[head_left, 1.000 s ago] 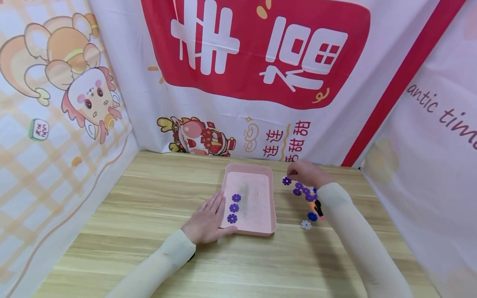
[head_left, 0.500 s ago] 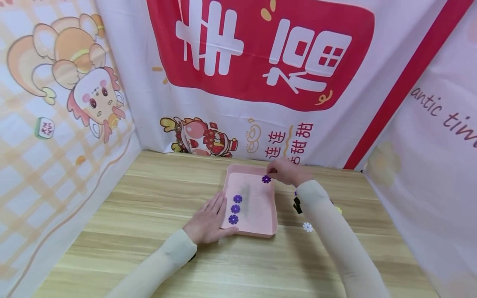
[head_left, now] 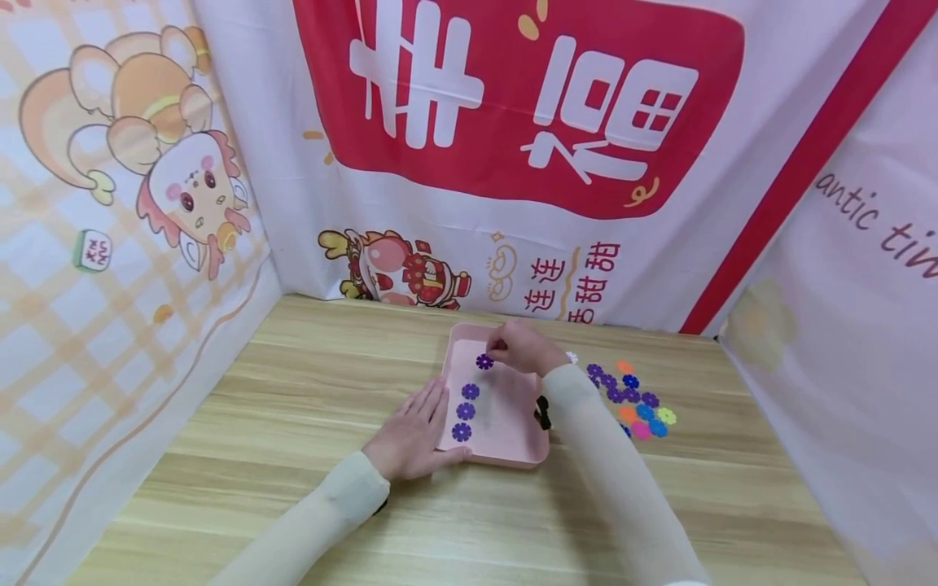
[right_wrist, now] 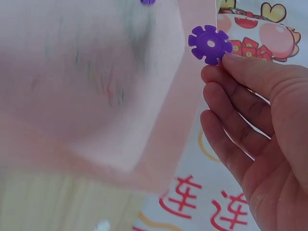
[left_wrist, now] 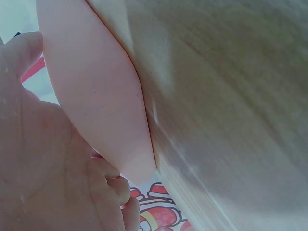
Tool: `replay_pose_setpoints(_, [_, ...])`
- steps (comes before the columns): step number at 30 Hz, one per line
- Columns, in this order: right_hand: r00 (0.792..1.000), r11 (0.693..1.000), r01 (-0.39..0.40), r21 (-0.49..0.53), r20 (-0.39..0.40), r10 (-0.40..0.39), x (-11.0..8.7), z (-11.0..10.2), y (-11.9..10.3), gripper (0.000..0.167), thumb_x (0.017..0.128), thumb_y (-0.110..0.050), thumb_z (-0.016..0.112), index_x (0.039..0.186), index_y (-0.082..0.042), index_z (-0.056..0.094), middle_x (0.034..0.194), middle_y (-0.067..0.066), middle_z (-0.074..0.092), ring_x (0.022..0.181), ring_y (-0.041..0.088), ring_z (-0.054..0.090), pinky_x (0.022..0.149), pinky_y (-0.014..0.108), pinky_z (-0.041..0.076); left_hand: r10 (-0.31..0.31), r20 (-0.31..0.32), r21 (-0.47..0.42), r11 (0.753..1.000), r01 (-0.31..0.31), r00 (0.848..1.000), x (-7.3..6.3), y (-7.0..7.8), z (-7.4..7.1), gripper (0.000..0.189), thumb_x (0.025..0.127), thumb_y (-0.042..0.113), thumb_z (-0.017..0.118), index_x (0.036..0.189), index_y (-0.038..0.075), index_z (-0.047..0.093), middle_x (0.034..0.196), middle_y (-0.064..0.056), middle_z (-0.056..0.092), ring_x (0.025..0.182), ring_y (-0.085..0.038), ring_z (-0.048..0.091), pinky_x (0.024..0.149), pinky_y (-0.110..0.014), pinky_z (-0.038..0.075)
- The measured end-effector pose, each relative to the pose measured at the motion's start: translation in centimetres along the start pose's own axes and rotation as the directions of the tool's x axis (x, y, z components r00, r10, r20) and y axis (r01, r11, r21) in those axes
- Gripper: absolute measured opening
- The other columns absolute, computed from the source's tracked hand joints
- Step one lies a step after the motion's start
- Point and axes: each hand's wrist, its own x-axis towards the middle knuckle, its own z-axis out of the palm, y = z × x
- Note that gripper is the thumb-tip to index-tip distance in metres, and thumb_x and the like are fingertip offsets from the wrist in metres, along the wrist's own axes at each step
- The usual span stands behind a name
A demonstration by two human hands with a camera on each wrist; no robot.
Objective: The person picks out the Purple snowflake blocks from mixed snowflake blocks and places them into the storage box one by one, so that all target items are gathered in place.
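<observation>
My right hand [head_left: 528, 348] is over the far end of a shallow pink tray [head_left: 506, 427]. Between thumb and forefinger it pinches a purple snowflake disc [right_wrist: 211, 44], notched round its rim with a small hole in the middle. Inside the tray, three more purple discs [head_left: 465, 411] lie in a row along the left side. My left hand [head_left: 410, 431] rests against the tray's left rim, fingers straight along it and thumb at the near corner. From the left wrist view, the tray's pink outer wall [left_wrist: 101, 96] shows beside that hand.
Right of the tray, several loose discs [head_left: 631, 395] in purple, blue, orange, pink and yellow lie on the wooden table [head_left: 469, 529]. A white disc [head_left: 572, 356] is partly hidden by the right wrist. Printed cloth [head_left: 469, 203] hangs round the back and sides.
My right hand has carried the purple disc leftward from the loose pile to above the tray. More of the pile now shows. The left hand stays on the rim.
</observation>
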Motion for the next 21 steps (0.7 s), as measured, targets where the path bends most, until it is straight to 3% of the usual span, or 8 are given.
replay_pose_setpoints(4, [0.997,0.997,-0.073,0.016,-0.007,0.073,0.7,1.3,-0.5,0.011,0.102,-0.018,0.072,0.103,-0.016,0.082,0.096,-0.003,0.079,0.088,0.01,0.071,0.087,0.029,0.062,0.006,-0.004,0.008,1.0,-0.006,1.0,0.0,-0.1,0.1,0.109,0.099,0.077,0.045,0.165,-0.006,0.021,0.177,-0.022,0.013,0.165,-0.039,0.015,0.135,-0.052,0.021])
replay_pose_setpoints(9, [0.994,0.992,-0.101,0.076,-0.03,0.104,1.3,2.6,-0.6,0.01,0.101,-0.015,0.072,0.101,-0.013,0.082,0.094,-0.001,0.079,0.087,0.011,0.072,0.086,0.028,0.062,0.01,-0.014,0.02,1.0,-0.01,1.0,0.0,-0.1,0.1,0.109,0.099,0.078,0.044,0.165,-0.006,0.022,0.177,-0.022,0.015,0.165,-0.038,0.016,0.135,-0.052,0.022])
replay_pose_setpoints(16, [0.982,0.963,-0.181,0.198,-0.019,0.189,1.4,4.3,0.0,0.014,0.104,-0.013,0.068,0.099,-0.009,0.08,0.092,0.004,0.078,0.08,0.013,0.069,0.079,0.027,0.061,0.012,-0.017,0.009,1.0,-0.011,1.0,-0.1,0.0,0.1,0.109,0.099,0.077,0.044,0.165,-0.007,0.022,0.176,-0.023,0.014,0.165,-0.039,0.015,0.135,-0.053,0.022])
replay_pose_setpoints(21, [0.969,0.946,-0.233,0.223,-0.032,0.246,1.6,5.0,0.3,0.016,0.105,-0.015,0.067,0.1,-0.008,0.081,0.091,0.004,0.078,0.08,0.015,0.068,0.076,0.027,0.059,0.009,-0.017,0.005,1.0,-0.009,1.0,-0.1,0.0,0.1,0.109,0.099,0.077,0.045,0.165,-0.007,0.022,0.176,-0.024,0.013,0.165,-0.04,0.015,0.135,-0.053,0.021])
